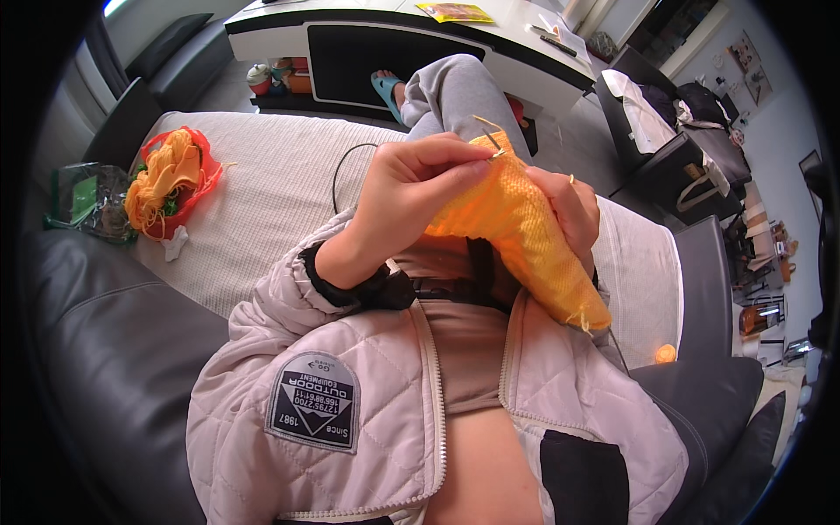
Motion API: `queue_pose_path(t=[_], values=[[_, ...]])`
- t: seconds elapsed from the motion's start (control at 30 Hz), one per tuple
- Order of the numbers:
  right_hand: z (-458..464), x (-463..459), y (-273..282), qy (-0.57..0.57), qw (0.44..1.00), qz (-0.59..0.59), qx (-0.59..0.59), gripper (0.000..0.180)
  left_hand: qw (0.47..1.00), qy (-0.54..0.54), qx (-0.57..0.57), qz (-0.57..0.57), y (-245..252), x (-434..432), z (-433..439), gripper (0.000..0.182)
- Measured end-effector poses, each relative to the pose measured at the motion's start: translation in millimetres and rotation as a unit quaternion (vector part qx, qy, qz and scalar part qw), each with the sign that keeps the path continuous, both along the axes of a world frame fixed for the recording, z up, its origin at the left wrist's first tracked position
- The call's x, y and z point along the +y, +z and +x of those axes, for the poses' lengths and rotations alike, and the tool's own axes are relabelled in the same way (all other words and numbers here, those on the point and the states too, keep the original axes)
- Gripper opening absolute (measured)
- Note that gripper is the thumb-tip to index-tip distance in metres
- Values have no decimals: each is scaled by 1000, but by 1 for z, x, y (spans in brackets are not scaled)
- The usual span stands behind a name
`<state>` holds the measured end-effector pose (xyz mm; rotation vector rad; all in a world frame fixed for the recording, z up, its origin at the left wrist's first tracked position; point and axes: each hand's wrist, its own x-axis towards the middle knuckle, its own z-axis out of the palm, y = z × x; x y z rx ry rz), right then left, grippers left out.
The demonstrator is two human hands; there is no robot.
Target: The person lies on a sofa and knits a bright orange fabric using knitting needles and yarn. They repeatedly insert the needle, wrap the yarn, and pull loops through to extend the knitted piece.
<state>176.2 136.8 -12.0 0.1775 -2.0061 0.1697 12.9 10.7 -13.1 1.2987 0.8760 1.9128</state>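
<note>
A yellow knitted piece [525,223] hangs between my two hands, above my lap. My left hand [420,190] pinches a thin needle [493,140] between thumb and forefinger at the upper edge of the knitting. The needle's tip points up, and a loose yarn end stands out near it. My right hand [567,207], with a ring on one finger, grips the right side of the knitting; some of its fingers are hidden behind the fabric. More yarn ends dangle at the lower corner of the piece.
On the cream sofa cover [289,138] at left lie yellow yarn [167,174] in a red plastic bag, a clear plastic bag [88,203] and a crumpled white tissue [174,243]. A dark cable curves behind my left hand. A small orange ball [665,354] rests at right. Ahead stands a white-and-black cabinet [394,26].
</note>
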Motion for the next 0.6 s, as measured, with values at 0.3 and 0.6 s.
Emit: queue_pose_path(t=[0.3, 0.6], values=[[4, -4, 2, 5, 1000, 5, -20, 43, 1000, 27, 11, -12, 4, -1, -7, 18], [17, 5, 18, 104, 988, -7, -112, 41, 997, -21, 27, -63, 10, -9, -16, 20]])
